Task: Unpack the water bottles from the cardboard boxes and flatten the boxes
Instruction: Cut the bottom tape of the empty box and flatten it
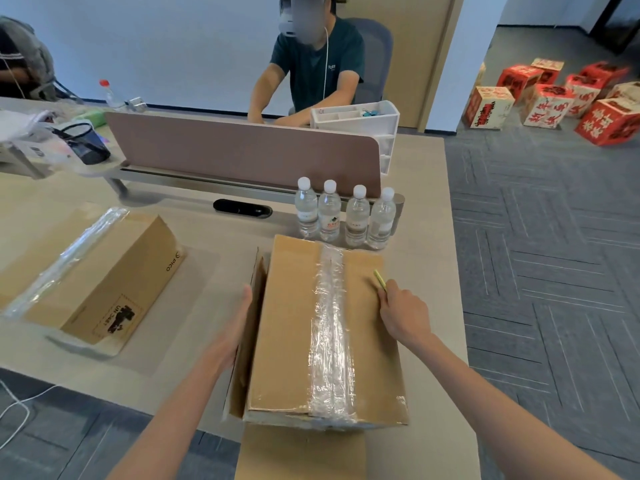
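Observation:
A cardboard box (291, 327) lies on the desk in front of me, its top face sealed down the middle with clear tape (330, 334). My left hand (235, 327) presses flat against the box's left side, beside a loose flap. On the box's top right, my right hand (403, 315) grips a thin yellow-green tool (380, 280). Several clear water bottles (344, 214) with white caps stand in a row just behind the box. A second cardboard box (114, 275) lies on its side at the left, also taped.
A pink desk divider (242, 150) runs behind the bottles, with a white organiser (360, 116) at its right end. A person sits across the desk. Red and white cartons (554, 95) stand on the carpet at the far right. The desk edge (457, 271) falls off to my right.

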